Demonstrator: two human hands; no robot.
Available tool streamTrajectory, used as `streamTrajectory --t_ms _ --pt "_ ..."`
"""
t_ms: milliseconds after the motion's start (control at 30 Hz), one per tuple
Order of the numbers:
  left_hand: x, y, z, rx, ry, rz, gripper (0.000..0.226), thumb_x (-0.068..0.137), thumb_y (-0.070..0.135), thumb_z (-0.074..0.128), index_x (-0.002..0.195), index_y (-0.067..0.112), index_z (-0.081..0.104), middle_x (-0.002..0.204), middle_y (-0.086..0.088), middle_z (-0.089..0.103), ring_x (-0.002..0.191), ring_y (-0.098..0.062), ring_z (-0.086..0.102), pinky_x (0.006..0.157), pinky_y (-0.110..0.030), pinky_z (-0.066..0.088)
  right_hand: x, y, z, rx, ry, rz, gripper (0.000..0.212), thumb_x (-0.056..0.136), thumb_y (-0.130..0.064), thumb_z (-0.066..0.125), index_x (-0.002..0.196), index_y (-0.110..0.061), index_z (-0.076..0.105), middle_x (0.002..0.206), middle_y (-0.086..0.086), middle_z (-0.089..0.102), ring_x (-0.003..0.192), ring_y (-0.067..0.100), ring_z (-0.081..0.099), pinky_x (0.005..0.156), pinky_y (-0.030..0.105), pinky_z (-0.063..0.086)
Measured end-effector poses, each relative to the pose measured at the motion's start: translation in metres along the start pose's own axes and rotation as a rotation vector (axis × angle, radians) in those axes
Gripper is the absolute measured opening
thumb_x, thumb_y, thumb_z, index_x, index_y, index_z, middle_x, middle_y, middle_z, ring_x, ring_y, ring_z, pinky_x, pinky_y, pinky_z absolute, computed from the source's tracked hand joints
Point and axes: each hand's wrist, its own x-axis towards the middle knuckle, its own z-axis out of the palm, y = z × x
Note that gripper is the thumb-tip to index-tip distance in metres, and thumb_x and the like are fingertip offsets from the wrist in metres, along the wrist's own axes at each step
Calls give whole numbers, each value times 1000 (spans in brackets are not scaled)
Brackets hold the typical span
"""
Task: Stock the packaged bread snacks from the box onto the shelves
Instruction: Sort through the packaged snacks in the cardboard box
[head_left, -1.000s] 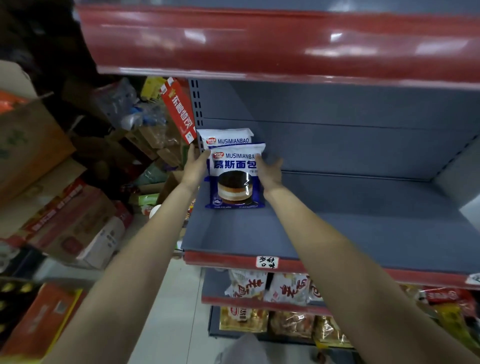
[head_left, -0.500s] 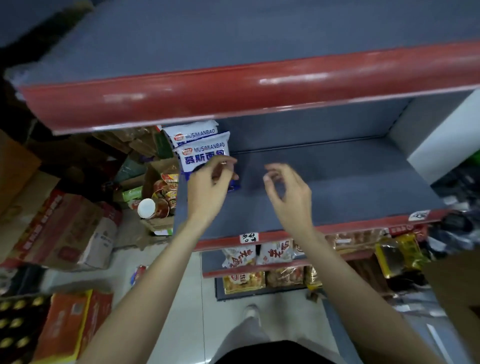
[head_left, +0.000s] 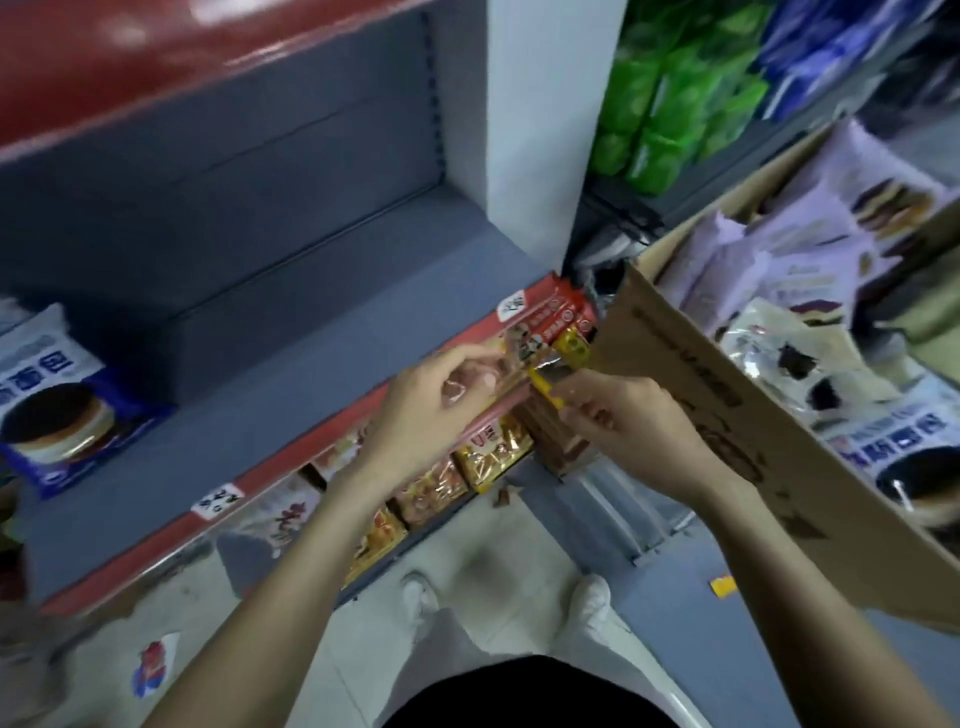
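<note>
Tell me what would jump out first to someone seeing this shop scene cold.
Probably the two bare hands in the middle, left hand and right hand, both empty, moving between the shelf and the cardboard box. That open box fills the right side, heaped with bread packets. At the far left one blue-and-white bread packet sits on the grey shelf.

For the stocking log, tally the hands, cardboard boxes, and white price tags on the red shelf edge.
Bare hands: 2 (left, right)
Open brown cardboard box: 1
White handwritten price tags on the red shelf edge: 2 ()
Total: 5
</note>
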Motion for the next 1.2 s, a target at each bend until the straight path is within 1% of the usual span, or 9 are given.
streamTrajectory --t_ms 67,133,233,333,467,633,833,1000,1200 --pt "19 34 39 -99 31 84 23 91 26 56 105 45 60 98 24 66 92 6 61 78 -11 46 -17 32 -36 35 109 -7 15 91 -24 58 103 -27 66 85 -11 68 74 4 62 70 24 50" --pt "39 65 75 -128 28 172 22 92 22 57 110 34 62 100 21 67 96 3 61 81 -10 44 -31 63 -71 75 220 26 13 89 -22 59 97 -27 68 79 -17 66 72 -1 59 66 12 44" --pt "66 104 121 -69 -35 250 23 90 23 59 113 28 63 101 19 67 96 7 59 82 -8 42 -46 114 -112 37 303 88 13 89 -18 61 96 -25 69 79 -19 64 67 -2 58 66 17 45" --pt "90 129 160 -19 -153 255 24 89 26 63 113 28 64 103 17 66 93 9 57 81 -5 42 -60 166 -134 -65 263 176 15 89 -14 60 102 -17 68 88 -5 70 74 11 62 66 28 46" --pt "120 152 209 35 -343 239 28 87 29 65 116 28 63 105 16 64 96 3 58 83 -16 47 -86 228 -147 -182 218 331 23 89 -20 60 111 -14 63 103 4 67 92 24 63 72 33 47" --pt "146 171 270 272 -662 405 45 77 46 71 117 28 59 104 13 63 90 -4 60 76 -23 48 -114 285 -155 -279 -75 586 75 80 -46 69 140 -15 36 137 14 42 126 34 40 101 43 38" --pt "168 167 317 675 -1155 644 73 63 52 79 127 29 51 118 10 55 104 -9 50 83 -28 42 -119 309 -149 -286 -212 698 95 77 -50 71 146 -9 21 141 17 38 128 37 39 97 47 42" --pt "173 155 334 798 -1279 752 76 66 48 78 131 29 44 124 7 55 107 -14 52 79 -26 37 -112 308 -143 -309 -228 691 89 71 -57 72 136 -10 32 132 16 40 121 36 39 94 48 44" --pt "182 153 331 727 -1240 804 49 84 38 63 130 26 48 113 2 63 97 -17 59 76 -30 42 -108 309 -140 -206 -166 715 81 73 -43 76 133 -12 31 127 18 45 114 39 47 87 48 47"
